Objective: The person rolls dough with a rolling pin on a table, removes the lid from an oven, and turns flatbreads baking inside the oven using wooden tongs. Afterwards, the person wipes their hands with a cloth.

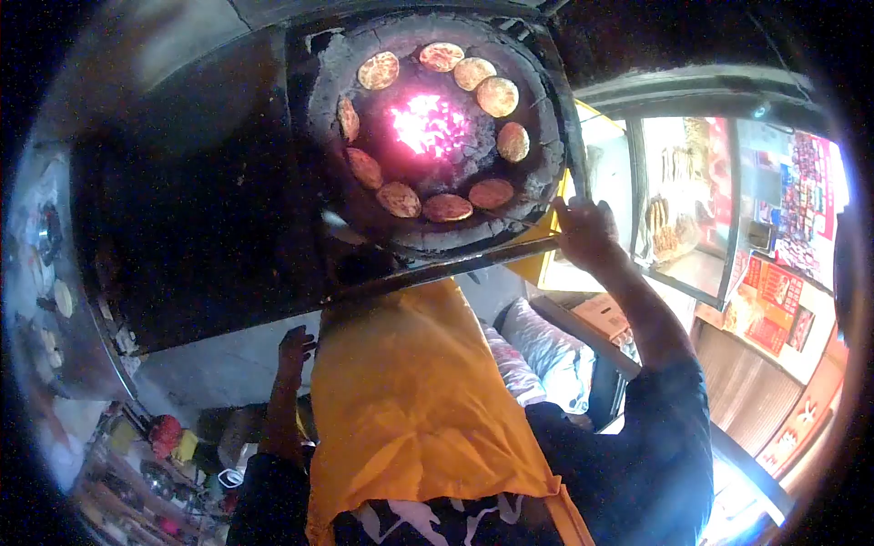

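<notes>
Several round flatbreads [448, 208] lie in a ring inside a round oven [323, 118], around glowing pink-white coals [428, 126]. At the oven's right front edge, my right hand [587, 232] is closed on a thin rod [519, 220], whose far end is near the bread at the lower right of the ring. My left hand [296, 350] hangs low in front of the dark counter, left of the orange apron [410, 364], with its fingers apart and nothing visible in them.
A dark countertop [200, 200] extends left of the oven. To the right stands a glass case [678, 200] with flatbreads inside. Below it are a cardboard box [601, 314] and white bags [546, 350]. Shelves with assorted items [164, 473] are at lower left.
</notes>
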{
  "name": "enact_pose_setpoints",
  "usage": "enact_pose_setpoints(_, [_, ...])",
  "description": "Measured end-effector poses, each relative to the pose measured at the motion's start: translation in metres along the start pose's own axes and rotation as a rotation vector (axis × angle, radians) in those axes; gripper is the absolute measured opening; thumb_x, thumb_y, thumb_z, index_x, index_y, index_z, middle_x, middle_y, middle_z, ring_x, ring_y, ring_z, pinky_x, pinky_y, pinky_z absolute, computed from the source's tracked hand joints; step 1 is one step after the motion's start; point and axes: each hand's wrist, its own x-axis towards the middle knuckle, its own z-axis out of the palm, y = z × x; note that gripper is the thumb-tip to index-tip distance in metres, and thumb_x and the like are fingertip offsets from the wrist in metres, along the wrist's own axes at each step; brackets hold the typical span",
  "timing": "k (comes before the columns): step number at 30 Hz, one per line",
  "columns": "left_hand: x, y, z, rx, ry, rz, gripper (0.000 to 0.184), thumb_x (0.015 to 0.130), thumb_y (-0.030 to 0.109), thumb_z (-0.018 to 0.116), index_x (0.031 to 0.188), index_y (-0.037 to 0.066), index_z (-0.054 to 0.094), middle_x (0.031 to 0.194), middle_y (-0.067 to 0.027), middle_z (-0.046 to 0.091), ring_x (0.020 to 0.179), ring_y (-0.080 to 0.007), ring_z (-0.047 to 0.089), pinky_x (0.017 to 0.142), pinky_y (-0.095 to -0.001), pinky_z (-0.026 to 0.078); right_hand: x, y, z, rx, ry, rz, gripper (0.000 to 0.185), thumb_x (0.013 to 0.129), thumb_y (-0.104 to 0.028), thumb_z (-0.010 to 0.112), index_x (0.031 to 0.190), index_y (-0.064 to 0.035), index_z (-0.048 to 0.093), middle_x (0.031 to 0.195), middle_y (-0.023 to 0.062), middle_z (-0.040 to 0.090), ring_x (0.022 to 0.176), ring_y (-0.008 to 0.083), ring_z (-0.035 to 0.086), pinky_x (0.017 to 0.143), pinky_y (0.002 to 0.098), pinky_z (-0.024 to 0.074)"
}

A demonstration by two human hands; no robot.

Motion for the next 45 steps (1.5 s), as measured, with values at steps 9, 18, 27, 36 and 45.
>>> enact_pose_setpoints(9, [-0.009,0.011,0.005,0.034,0.123,-0.075,0.057,0.089,0.048,0.056,0.131,0.009,0.050,0.108,-0.0095,0.063,0.094,-0.0215,0.060,0.081,-0.0374,0.042,0.048,-0.021,0.009,-0.388,0.081,-0.226,0.029,0.079,-0.018,0.061,0.105,-0.0052,0.057,0.093,0.0076,0.054,0.092,0.0233,0.053,0.078,0.0386,0.0433])
enact_pose_setpoints(18, [0.003,-0.027,-0.017,0.018,0.090,-0.098,0.056,0.088,0.048,0.059,0.126,0.008,0.053,0.109,-0.0103,0.065,0.091,-0.0213,0.062,0.079,-0.0381,0.044,0.037,0.011,0.003,-0.292,0.045,-0.148,0.027,0.084,-0.013,0.057,0.109,-0.0017,0.054,0.087,0.0109,0.058,0.082,0.0263,0.059,0.068,0.0399,0.0473])
enact_pose_setpoints(27, [-0.002,0.000,0.000,0.075,0.087,-0.020,0.047,0.091,0.045,0.059,0.127,0.014,0.055,0.113,-0.0093,0.064,0.100,-0.0227,0.062,0.084,-0.0405,0.045,0.048,0.038,0.044,0.203,-0.199,0.110,0.055,0.086,-0.034,0.063,0.136,-0.0191,0.045,0.082,0.0150,0.066,0.070,0.0331,0.065,0.067,0.0417,0.0531])
enact_pose_setpoints(36, [-0.015,0.000,-0.019,0.000,0.153,-0.085,0.055,0.090,0.046,0.056,0.128,0.006,0.053,0.109,-0.0106,0.066,0.091,-0.0201,0.063,0.073,-0.0341,0.044,0.111,0.075,0.112,0.705,-0.612,0.255,0.066,0.059,-0.059,0.078,0.083,0.0016,0.071,0.073,0.0181,0.068,0.068,0.0265,0.066,0.066,0.0380,0.0514])
enact_pose_setpoints(45, [-0.002,-0.008,-0.009,0.042,0.161,-0.125,0.049,0.092,0.043,0.055,0.126,0.007,0.053,0.106,-0.0094,0.066,0.089,-0.0204,0.064,0.072,-0.0348,0.045,0.042,0.052,0.027,0.523,-0.342,0.137,0.033,0.073,-0.024,0.072,0.098,-0.0032,0.068,0.081,0.0148,0.069,0.076,0.0309,0.067,0.069,0.0397,0.0521])
